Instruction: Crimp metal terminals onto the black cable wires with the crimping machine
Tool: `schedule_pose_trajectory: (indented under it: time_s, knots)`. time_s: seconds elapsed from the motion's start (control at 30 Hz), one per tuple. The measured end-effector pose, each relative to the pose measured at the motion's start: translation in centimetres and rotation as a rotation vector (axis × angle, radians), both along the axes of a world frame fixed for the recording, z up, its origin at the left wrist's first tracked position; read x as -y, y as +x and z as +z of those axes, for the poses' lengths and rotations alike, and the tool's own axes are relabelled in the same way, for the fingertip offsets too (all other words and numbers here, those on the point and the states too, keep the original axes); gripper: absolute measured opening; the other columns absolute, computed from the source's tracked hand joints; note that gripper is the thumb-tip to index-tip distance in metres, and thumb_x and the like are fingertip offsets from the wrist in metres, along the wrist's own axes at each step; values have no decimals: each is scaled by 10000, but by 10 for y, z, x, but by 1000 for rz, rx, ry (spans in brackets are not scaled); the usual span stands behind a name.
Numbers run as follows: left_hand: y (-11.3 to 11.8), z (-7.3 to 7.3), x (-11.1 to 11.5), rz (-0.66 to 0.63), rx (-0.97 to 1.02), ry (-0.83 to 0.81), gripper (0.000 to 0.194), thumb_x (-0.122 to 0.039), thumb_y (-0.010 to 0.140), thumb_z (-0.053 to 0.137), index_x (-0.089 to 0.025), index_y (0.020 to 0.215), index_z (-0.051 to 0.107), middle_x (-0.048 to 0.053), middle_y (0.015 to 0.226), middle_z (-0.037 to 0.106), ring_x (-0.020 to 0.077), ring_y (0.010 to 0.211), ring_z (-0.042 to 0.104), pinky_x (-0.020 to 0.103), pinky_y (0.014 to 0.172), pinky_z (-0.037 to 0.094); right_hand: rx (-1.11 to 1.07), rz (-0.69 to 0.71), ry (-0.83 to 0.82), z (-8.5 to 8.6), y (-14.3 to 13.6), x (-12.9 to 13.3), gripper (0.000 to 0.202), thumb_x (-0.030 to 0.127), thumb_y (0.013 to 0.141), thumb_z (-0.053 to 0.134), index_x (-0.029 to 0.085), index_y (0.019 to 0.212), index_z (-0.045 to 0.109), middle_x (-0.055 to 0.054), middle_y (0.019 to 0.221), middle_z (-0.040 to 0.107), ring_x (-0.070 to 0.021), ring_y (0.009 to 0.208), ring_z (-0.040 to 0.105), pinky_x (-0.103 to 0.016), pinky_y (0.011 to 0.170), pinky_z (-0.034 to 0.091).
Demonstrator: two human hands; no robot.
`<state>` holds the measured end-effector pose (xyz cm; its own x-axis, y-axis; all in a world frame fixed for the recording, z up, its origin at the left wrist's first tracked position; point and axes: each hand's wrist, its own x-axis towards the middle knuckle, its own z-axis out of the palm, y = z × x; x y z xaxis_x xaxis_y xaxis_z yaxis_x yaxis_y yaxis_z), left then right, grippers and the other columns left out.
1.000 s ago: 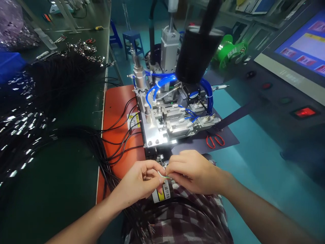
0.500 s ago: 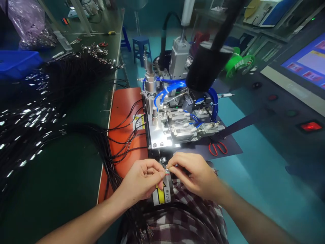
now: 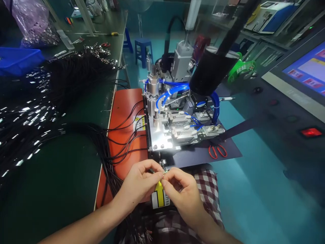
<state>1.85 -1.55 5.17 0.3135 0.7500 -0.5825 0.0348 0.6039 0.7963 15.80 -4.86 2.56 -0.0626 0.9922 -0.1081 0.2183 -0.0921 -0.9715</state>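
My left hand (image 3: pixel 142 181) is closed in a pinch, thumb against forefinger, at the front of the machine (image 3: pixel 175 118). My right hand (image 3: pixel 181 193) pinches from the other side, its fingertips almost touching the left ones. Between them a few thin coloured wires (image 3: pixel 165 172) show; most of their length is hidden by the fingers. Below the hands lies a plate with a yellow arrow label (image 3: pixel 160 200). Several black cables (image 3: pixel 108 162) run past my left wrist, and some have bare wire ends (image 3: pixel 146 235) near my lap.
An orange-red board (image 3: pixel 129 96) carries cables into the machine. Red-handled scissors (image 3: pixel 217 151) lie at right. A green bench (image 3: pixel 73 176) holds a heap of black cables (image 3: pixel 73 71) and a blue bin (image 3: pixel 19 61). A screen panel (image 3: pixel 304 76) stands at right.
My right hand has come down and left, its fingertips closer to my left hand. The left hand has barely moved. The view has shifted slightly.
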Motion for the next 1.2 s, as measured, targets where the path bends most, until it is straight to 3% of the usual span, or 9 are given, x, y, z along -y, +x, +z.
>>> schedule_pose_trajectory:
  time_s: [0.17,0.3,0.73,1.03,1.2]
  knots:
    - [-2,-1,1,16,12,-46,155,-306,733,613,-176,727,530,-114,356,312,35,338,201,174,358,155,58,76,-41,2,7,-2,100,211,804,578,173,725,627,10,655,578,-120,596,496,-234,557,395]
    - [-2,0,-1,11,5,-36,179,-325,727,625,-169,722,538,-113,353,318,29,330,208,167,363,153,-30,17,-139,5,19,-10,113,276,791,604,173,812,648,9,659,578,-121,584,478,-231,537,401]
    - [-2,-4,2,-35,-26,9,203,-356,765,603,-181,732,503,-121,370,309,35,339,222,164,346,194,-254,-58,-273,3,7,-13,162,287,716,641,161,664,555,46,557,460,-89,507,369,-221,479,311]
    - [-1,-2,2,-24,14,-4,200,-340,763,608,-179,725,496,-119,375,306,37,350,215,174,353,190,-261,-83,-187,-1,5,-10,148,269,731,619,170,648,548,27,597,499,-106,543,405,-237,516,342]
    - [0,-4,2,-25,16,-2,205,-356,768,607,-184,752,497,-120,369,314,40,337,217,176,345,195,-292,-87,-221,1,5,-12,155,298,725,643,170,690,562,34,582,487,-101,519,403,-234,490,342]
